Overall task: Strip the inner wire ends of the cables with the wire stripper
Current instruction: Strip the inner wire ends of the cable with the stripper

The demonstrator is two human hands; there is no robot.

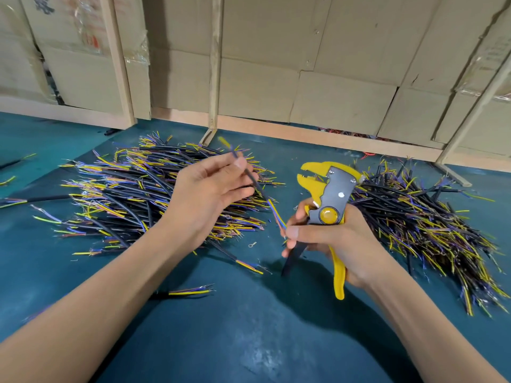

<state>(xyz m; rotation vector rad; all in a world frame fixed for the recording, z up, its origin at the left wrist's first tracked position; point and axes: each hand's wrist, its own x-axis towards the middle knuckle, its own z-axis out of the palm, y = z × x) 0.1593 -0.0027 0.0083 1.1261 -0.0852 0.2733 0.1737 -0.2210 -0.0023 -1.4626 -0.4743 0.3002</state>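
The left hand point(210, 189) pinches a black cable point(253, 179) between thumb and fingers, holding it above the blue desk point(249, 341) so that its near end slants down toward the right hand point(331, 239). The right hand grips the yellow and grey wire stripper point(329, 200) around its handles, head pointing up and away, jaws standing apart; its thumb and forefinger also pinch the cable's coloured inner wires point(276, 217), yellow and blue among them, just beside the tool. The step in hand appears to be arranging the inner wire ends before they go into the jaws. To do it well, fan the wires flat and level their tips, keep the black jacket steady in the left hand, seat only the wire ends in the jaws, then squeeze the handles in one even stroke; an uneven lay-up is likely to leave some ends unstripped or nick strands. No container is in view: the cables lie loose in two heaps directly on the desk, a left pile point(154, 194) behind the left hand and a right pile point(420, 225) behind the right hand, with single cables scattered between. Which pile is finished cannot be told. Cardboard boxes point(304, 64) stand behind the desk.
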